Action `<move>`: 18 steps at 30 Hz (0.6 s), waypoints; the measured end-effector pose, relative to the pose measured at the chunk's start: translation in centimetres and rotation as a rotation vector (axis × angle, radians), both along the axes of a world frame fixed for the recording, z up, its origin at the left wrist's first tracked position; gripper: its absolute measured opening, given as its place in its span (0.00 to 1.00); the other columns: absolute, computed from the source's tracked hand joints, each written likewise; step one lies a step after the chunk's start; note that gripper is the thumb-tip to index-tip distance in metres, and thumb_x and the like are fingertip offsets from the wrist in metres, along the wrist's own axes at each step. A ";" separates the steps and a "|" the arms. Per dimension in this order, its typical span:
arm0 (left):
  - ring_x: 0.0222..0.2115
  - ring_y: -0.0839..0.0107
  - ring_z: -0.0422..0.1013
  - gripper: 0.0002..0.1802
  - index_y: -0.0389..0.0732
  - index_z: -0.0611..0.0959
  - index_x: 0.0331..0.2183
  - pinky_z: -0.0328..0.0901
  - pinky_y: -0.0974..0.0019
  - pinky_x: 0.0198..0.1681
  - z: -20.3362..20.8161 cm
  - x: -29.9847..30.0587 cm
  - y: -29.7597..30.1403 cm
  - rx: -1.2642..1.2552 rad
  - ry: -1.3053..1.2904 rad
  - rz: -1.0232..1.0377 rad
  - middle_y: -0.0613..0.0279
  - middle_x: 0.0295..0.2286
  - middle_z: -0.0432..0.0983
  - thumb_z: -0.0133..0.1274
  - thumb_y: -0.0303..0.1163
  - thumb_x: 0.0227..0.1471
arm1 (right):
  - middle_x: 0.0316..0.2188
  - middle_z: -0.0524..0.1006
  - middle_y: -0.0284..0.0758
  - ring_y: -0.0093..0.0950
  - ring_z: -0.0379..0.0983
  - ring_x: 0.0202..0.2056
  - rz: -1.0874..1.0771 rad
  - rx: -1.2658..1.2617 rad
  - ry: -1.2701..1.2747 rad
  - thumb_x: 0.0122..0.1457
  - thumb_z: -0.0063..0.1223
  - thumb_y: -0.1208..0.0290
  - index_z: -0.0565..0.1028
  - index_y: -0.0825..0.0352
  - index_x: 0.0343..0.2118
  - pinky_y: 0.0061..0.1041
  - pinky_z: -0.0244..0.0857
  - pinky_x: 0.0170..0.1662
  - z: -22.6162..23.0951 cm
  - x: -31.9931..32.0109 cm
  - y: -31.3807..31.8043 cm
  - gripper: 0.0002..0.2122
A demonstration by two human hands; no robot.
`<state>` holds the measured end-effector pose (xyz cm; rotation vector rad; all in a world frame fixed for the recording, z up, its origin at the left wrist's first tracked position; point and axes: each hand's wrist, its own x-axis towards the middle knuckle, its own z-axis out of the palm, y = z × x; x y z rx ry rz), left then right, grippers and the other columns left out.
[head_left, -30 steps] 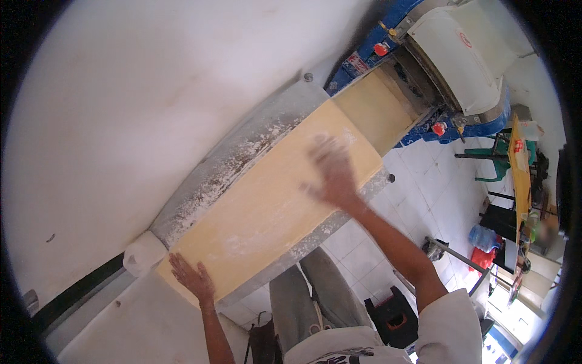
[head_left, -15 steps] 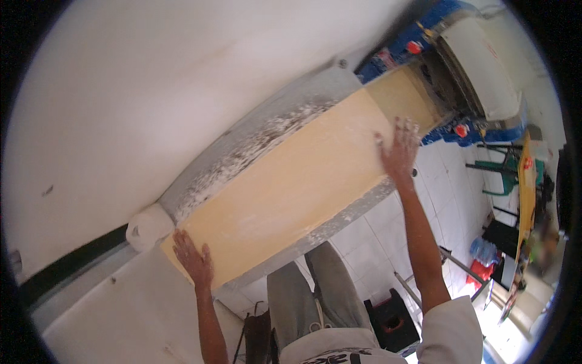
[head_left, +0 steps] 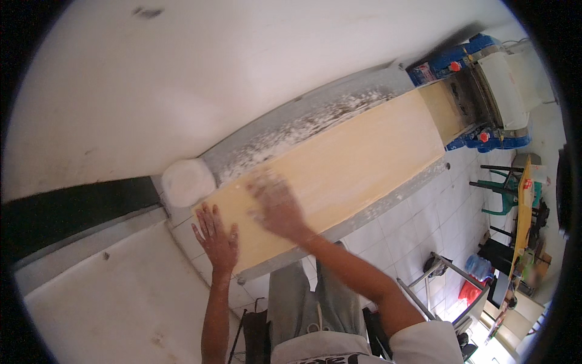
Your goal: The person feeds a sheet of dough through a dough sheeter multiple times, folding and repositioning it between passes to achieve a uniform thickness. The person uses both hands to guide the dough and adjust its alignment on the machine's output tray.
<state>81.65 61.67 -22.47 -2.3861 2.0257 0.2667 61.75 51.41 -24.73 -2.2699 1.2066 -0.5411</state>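
A long pale-yellow sheet of dough (head_left: 370, 151) lies flat along a grey metal table (head_left: 357, 88), its surface lightly dusted with flour. At its left end my left hand (head_left: 217, 246) rests on the edge, fingers stretched out. My right hand (head_left: 280, 209), white with flour and partly smeared by motion, is over the dough just right of the left hand. Its fingers look spread and nothing is seen in them. The sheet's far right end meets the bed of a blue-sided roller machine (head_left: 502, 88) with a white cover and red knobs.
Loose flour lines the table's wall side. A round white container (head_left: 188, 182) stands beyond its left end, against the wall. To the right are a metal frame (head_left: 451, 288), green chairs (head_left: 500, 197) and a yellow tabletop (head_left: 522, 212) over a white tiled floor (head_left: 388, 242).
My right hand has swept left along the dough, from near its right end to beside my left hand. The view has shifted, so the table appears further right.
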 end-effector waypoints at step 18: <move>0.66 0.43 0.50 0.30 0.34 0.66 0.60 0.47 0.40 0.66 4.8 5.3 7.4 -0.464 0.752 0.110 0.38 0.66 0.51 0.47 0.44 0.67 | 0.70 0.47 0.60 0.58 0.39 0.72 -0.153 0.058 -0.018 0.65 0.50 0.49 0.54 0.71 0.69 0.55 0.35 0.71 1.9 17.0 7.5 0.38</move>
